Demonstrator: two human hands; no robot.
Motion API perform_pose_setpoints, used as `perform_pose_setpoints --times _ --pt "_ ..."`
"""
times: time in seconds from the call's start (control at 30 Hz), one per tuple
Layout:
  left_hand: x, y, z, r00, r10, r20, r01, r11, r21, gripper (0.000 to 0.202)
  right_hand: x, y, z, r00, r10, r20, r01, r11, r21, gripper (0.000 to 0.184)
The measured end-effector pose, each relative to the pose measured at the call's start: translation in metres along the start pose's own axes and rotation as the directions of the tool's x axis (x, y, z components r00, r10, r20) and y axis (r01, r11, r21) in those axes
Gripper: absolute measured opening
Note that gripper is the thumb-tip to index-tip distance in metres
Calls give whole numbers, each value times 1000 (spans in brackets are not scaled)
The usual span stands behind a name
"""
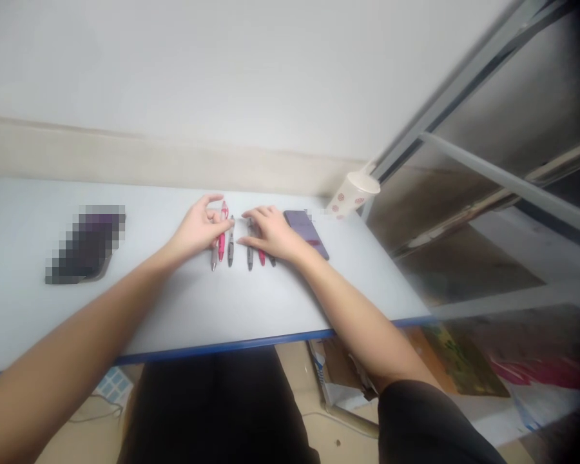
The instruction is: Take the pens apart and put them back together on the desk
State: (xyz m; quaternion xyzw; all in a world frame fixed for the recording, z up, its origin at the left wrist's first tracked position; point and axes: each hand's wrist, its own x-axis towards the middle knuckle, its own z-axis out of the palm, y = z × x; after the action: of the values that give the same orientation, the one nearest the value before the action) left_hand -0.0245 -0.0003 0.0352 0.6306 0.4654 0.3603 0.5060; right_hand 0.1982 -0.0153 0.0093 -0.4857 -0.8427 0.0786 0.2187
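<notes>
Several pens lie roughly parallel on the white table (183, 309). My left hand (198, 225) has its thumb across a pink-red pen (222, 248), with its fingers curled around the upper part. A grey pen (214, 260) shows just left of it, and another grey pen (231, 248) lies near my left thumb tip. My right hand (273, 233) is over the right-hand pens, thumb and fingers spread. Below it show the ends of a grey pen (250, 258), a red pen (261, 258) and a dark pen (273, 262); their upper parts are mostly hidden.
A dark phone (307, 233) lies right of my right hand. Behind it a white paper cup (350, 193) with red marks stands by the metal-framed rack (483, 164). A dark, pixelated object (89, 248) lies at the left. The table's blue edge (222, 348) runs along the front.
</notes>
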Motion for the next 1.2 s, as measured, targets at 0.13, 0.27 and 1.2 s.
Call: perform_pose_setpoints --times 0.13,0.27,1.2 --pt "3 -2 -2 997 57 -49 -55 998 37 67 1 -2 -7 996 -44 -72 43 999 -13 38" --pt "7 -2 -6 993 34 -111 -34 999 6 64 -1 -28 -7 985 -165 50 169 981 -92 31" --pt "6 -14 -9 999 -1 45 -4 994 112 63 -20 -23 -35 969 -179 168 154 977 151 20"
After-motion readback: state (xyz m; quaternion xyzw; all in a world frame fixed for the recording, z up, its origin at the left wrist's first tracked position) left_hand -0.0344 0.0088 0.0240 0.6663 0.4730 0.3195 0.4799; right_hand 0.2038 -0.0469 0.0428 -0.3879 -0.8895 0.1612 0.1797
